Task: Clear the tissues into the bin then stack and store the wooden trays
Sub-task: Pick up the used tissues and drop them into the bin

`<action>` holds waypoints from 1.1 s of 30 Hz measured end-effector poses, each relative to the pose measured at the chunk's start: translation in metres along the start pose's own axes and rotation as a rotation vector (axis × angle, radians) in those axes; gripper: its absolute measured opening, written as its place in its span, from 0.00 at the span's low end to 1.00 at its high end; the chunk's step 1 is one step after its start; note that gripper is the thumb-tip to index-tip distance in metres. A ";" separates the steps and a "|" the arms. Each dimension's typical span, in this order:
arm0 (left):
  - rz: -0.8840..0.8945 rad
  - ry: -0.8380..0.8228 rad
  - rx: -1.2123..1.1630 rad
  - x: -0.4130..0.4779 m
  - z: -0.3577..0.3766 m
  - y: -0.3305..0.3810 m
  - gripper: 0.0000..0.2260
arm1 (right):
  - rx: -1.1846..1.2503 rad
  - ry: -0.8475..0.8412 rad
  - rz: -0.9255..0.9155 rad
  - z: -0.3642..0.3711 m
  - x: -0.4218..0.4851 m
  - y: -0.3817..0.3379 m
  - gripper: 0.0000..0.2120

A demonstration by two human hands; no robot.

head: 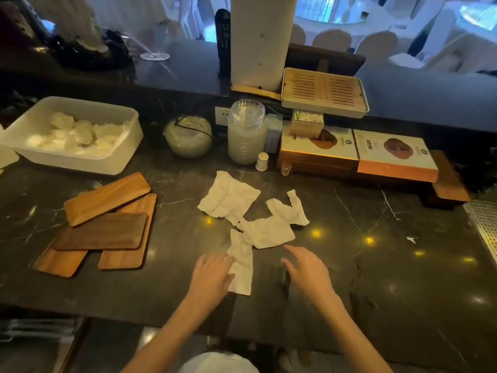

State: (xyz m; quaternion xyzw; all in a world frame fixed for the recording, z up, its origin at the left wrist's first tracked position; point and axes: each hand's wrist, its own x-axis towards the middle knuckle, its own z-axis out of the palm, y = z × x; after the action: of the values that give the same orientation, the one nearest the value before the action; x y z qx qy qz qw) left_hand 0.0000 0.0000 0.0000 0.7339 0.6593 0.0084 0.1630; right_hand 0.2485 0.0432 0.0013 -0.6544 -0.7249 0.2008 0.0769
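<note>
Several crumpled white tissues lie on the dark marble counter (376, 265): a large one (228, 197) at the back, one (269, 231) in the middle, a twisted one (291, 208) to the right and a narrow one (242, 267) nearest me. My left hand (212, 275) rests on the left edge of the narrow tissue, fingers spread. My right hand (309, 270) hovers open just right of the tissues, touching none. Several wooden trays (105, 224) lie in a loose overlapping heap at the left. A white bin liner (217, 363) shows below the counter's front edge.
A white tub (78, 157) of pale round items stands back left. Jars (246, 133), a small white bottle (262, 161) and boxed goods (395, 154) line the back, under a slatted tea tray (325, 90). A metal drain grid (484, 227) is at the right edge.
</note>
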 end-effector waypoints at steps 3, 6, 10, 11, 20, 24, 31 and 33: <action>0.081 -0.090 -0.007 0.024 0.021 -0.001 0.23 | 0.013 -0.094 0.114 0.019 0.046 -0.023 0.24; 0.104 -0.184 0.043 0.048 0.034 -0.003 0.27 | -0.101 -0.316 0.112 0.038 0.083 -0.041 0.30; 0.122 -0.269 0.074 0.063 0.046 -0.019 0.25 | -0.173 -0.450 0.119 0.060 0.099 -0.049 0.31; 0.128 -0.280 0.087 0.064 0.048 -0.022 0.25 | -0.156 -0.446 0.134 0.063 0.098 -0.050 0.30; 0.185 -0.213 0.124 0.058 0.061 -0.035 0.19 | -0.078 -0.234 0.138 0.069 0.081 -0.044 0.20; 0.227 -0.164 0.065 0.052 0.064 -0.043 0.15 | 0.005 -0.194 0.221 0.070 0.069 -0.036 0.11; 0.015 -0.106 -0.391 0.035 0.052 -0.060 0.11 | 0.350 -0.024 0.367 0.071 0.024 -0.030 0.11; -0.034 -0.124 -0.542 0.029 0.050 -0.062 0.13 | 0.443 0.006 0.431 0.070 0.005 -0.028 0.13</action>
State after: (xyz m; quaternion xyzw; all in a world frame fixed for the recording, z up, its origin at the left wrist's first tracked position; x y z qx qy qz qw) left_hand -0.0450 0.0219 -0.0688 0.6514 0.6341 0.1367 0.3936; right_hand 0.1963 0.0327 -0.0523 -0.7609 -0.5078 0.3636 0.1757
